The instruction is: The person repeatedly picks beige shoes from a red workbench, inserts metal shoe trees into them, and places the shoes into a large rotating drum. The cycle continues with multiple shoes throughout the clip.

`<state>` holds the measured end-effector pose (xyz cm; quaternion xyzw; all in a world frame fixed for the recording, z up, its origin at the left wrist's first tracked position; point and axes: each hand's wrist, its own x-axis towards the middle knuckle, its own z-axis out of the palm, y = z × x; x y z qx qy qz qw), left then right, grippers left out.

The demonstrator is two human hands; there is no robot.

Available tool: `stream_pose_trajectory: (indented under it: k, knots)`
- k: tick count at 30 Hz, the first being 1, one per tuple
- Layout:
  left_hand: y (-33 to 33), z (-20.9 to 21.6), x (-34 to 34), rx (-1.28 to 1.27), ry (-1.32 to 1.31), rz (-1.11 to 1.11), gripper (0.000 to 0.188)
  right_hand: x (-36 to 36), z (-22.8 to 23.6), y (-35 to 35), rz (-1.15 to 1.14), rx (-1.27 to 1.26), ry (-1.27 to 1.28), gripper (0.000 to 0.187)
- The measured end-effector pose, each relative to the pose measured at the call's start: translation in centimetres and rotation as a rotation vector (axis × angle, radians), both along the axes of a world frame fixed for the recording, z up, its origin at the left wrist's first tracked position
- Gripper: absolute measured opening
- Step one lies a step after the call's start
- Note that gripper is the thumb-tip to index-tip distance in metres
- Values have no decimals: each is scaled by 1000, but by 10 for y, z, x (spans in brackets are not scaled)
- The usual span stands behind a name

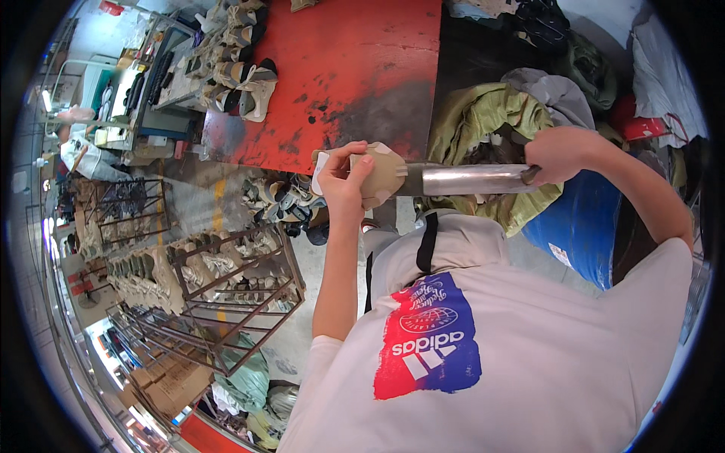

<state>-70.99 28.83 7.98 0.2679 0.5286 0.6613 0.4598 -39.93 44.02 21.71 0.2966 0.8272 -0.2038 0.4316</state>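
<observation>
My left hand (346, 180) is wrapped round a beige shoe (384, 177), thumb on top and fingers at its far side. From the right side of the shoe a long, shiny metal bar (476, 180) runs level toward my right hand (563, 157). The fingers of that hand are closed round the bar's right end, by a darker tip. Whether the bar reaches inside the shoe is hidden. Both hands are held in front of my body, just short of the red table's near edge.
A scuffed red table (347, 68) lies ahead, with finished-looking shoes (253, 87) along its left. More shoes (283, 198) are piled below. Metal racks (234, 317) with shoes stand left. A yellow-green sack (483, 113) and a blue barrel (578, 223) are at right. Another person (91, 158) is far left.
</observation>
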Motion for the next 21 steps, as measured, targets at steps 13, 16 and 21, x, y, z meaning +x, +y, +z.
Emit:
stream_pose_trajectory:
  k: [13, 16, 21]
  knots:
    - [21, 31, 39, -25, 783, -486, 27, 22, -111, -66, -71, 174, 577, 29]
    - [22, 30, 73, -47, 1074, -511, 25, 58, -183, -81, -182, 167, 768, 43]
    - [23, 3, 130, -123, 1493, -542, 25, 30, -336, -103, -422, -31, 1041, 49]
